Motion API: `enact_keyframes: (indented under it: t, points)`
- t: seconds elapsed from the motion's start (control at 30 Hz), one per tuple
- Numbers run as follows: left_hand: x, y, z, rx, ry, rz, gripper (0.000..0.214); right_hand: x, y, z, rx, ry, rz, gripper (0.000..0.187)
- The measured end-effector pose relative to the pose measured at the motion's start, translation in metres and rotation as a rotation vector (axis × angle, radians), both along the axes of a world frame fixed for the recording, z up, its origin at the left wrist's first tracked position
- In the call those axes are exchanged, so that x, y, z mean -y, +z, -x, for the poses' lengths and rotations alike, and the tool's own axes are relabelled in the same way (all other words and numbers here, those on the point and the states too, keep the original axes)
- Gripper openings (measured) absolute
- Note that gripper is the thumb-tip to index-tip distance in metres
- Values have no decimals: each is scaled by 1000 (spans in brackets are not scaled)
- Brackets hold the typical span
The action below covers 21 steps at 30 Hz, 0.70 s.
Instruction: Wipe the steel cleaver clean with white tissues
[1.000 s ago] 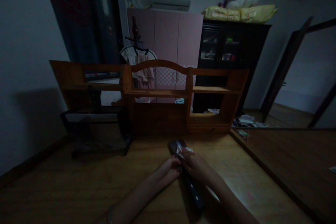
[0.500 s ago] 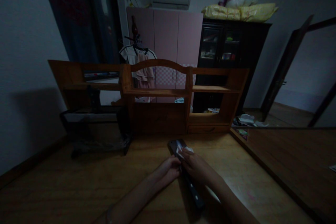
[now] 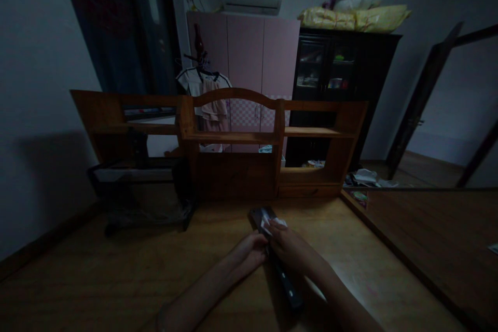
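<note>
A kitchen knife [image 3: 288, 288] with a wide dark blade and a black riveted handle lies slantwise over the wooden desk, its handle toward me. My left hand [image 3: 251, 250] is closed at the left edge of the blade, with the thumb and fingers curled against it. On top of the blade my right hand [image 3: 290, 245] presses a crumpled white tissue [image 3: 267, 224] under its fingers. The right palm covers the middle of the knife. Dim light hides the fingertips' exact contact.
A wooden desk shelf [image 3: 233, 137] spans the back of the desktop [image 3: 218, 290]. At the left stands a black frame-like rack [image 3: 138, 192] with clear plastic about it. Beyond are a pink wardrobe [image 3: 245, 52], a dark cabinet [image 3: 350, 62] and a door [image 3: 428, 88].
Both hands stay on the knife in nearly the same place. The right hand's fingers have shifted very slightly with the tissue on the blade.
</note>
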State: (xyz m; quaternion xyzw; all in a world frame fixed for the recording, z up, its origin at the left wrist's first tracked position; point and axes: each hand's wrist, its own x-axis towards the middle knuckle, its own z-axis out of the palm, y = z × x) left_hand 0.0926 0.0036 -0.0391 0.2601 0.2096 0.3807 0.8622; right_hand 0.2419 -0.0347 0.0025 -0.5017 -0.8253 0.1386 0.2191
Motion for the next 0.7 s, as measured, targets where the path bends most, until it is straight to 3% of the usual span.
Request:
enact_keyframes:
  t: [0.37,0.6,0.7]
  points:
    - [1,1,2,4,-8,9,35,0,3,1,6,14,-6,46]
    - [2,2,3,-11,-6,-13,26,-9,-6,-7,24,-228,1,40]
    - [3,2,3,-22,-4,-22,26,-9,0,-8,-42,-160,-44,43]
